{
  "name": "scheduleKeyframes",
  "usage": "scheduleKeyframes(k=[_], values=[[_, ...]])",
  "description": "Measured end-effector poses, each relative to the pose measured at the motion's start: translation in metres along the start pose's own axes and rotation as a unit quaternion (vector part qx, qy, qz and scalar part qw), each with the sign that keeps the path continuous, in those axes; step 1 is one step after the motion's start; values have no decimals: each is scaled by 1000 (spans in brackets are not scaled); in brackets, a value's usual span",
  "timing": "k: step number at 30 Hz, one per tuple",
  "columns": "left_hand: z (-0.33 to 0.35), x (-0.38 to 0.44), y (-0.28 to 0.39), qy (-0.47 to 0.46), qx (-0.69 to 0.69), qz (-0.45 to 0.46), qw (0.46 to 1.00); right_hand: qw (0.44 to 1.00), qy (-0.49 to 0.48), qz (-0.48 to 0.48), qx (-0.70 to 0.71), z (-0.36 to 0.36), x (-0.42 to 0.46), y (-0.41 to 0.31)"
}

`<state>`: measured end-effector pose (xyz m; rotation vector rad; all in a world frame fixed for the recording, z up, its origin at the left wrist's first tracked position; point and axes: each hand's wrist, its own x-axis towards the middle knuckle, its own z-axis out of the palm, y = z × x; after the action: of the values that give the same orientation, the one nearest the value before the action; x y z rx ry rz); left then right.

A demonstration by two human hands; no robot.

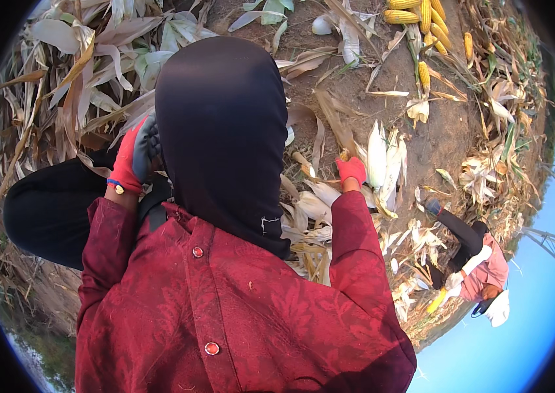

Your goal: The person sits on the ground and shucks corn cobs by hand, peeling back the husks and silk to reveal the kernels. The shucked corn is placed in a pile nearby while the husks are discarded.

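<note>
My right hand point(351, 170), in a red glove, is closed on a dry brown piece of corn plant point(344, 154). Beside it, pale corn ears in their husks point(376, 154) lie on the soil, and loose husks point(314, 206) spread under the wrist. My left hand point(136, 153) wears a red glove with a grey palm and a bracelet at the wrist. Its fingers are curled and partly hidden behind my raised knee point(223, 137) in black cloth, so what they hold is not visible. Dry corn stalks and leaves point(81, 83) lie just beyond that hand.
Several husked yellow corn ears point(425, 17) are heaped at the upper right, with a single ear point(424, 77) nearer. A co-worker point(476, 272) sits at the right among husks, holding a yellow ear point(436, 300). Dry stalks point(503, 113) line the far right.
</note>
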<state>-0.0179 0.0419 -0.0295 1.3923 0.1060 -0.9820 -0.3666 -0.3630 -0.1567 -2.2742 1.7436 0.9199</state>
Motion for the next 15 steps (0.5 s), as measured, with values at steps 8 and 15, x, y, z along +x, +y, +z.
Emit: scheduleKeyframes(k=[8, 15], values=[[3, 3, 14, 52, -18, 5, 998, 823, -44, 3, 567, -22, -1, 50], [12, -8, 29, 16, 59, 71, 996, 965, -167, -89, 180, 31, -3, 11]])
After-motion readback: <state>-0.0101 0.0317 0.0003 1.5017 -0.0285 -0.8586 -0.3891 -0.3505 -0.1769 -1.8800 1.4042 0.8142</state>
